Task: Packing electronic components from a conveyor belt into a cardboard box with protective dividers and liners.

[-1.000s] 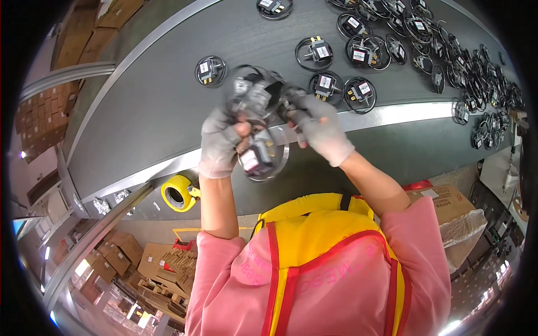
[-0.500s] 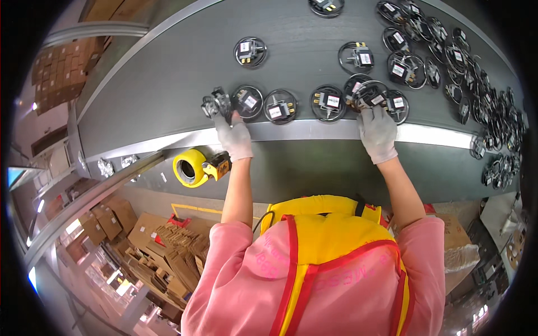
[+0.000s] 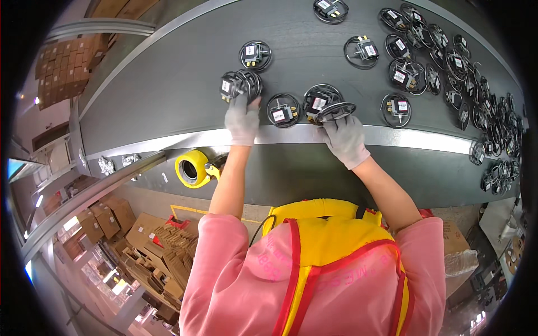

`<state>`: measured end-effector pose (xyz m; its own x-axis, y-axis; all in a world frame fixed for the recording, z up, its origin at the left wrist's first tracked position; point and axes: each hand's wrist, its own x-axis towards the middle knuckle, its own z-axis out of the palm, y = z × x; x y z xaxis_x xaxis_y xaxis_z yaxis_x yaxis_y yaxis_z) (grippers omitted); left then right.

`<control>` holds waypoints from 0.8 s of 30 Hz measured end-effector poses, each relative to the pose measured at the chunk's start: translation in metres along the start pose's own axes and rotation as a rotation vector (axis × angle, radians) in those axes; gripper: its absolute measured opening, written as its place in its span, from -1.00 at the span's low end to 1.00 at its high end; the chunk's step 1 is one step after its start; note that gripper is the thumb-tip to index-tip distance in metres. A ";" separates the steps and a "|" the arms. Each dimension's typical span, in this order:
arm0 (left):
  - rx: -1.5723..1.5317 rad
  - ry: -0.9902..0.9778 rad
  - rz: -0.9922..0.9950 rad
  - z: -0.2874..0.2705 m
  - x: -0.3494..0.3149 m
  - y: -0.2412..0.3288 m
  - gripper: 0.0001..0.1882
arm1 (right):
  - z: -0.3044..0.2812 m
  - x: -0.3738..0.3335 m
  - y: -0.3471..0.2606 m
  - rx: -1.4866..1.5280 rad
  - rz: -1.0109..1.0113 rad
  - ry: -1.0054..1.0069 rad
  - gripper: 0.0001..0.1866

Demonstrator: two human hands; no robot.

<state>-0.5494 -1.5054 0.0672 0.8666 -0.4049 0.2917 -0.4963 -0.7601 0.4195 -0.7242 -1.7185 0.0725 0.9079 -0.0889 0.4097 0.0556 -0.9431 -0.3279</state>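
My gloved left hand (image 3: 242, 120) is closed on a small bunch of coiled thermostats (image 3: 226, 86), black loops of thin tube around little boxes with white labels. My gloved right hand (image 3: 343, 136) grips another coiled thermostat (image 3: 342, 110), tilted over a thermostat lying on the belt (image 3: 317, 103). How many pieces each hand has is hidden by the overlapping coils. Between my hands a single thermostat (image 3: 283, 111) with brass-coloured terminals lies flat near the metal edge. One more thermostat (image 3: 397, 110) lies to the right of my right hand.
Several single thermostats, such as one at the upper left (image 3: 256, 55), lie farther up the dark belt (image 3: 168, 84). A dense heap of them (image 3: 499, 120) covers the right side. A metal rail (image 3: 280, 134) edges the belt. A yellow tape roll (image 3: 191, 168) sits below it.
My right hand has moved left with a thermostat, to one lying on the belt. My left hand has shifted right with its thermostats, to where another one lay.
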 end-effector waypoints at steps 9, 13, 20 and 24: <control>0.181 -0.437 0.367 0.006 0.032 0.042 -0.77 | -0.001 -0.004 0.016 -0.178 -0.027 -0.134 -0.78; 0.210 -0.435 0.342 0.014 0.038 0.039 -0.78 | -0.020 0.001 0.016 0.013 0.244 -0.157 -0.78; -0.578 -0.147 -0.702 0.039 0.034 0.075 -0.74 | -0.071 0.045 0.035 0.982 1.113 0.065 -0.83; -1.039 -0.056 -0.866 0.016 0.016 0.097 -0.85 | -0.072 0.073 0.062 0.674 0.878 0.307 -0.80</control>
<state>-0.5823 -1.5937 0.0991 0.9070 -0.0346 -0.4198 0.4175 -0.0575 0.9068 -0.6843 -1.8065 0.1438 0.6092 -0.7926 -0.0253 -0.2512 -0.1626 -0.9542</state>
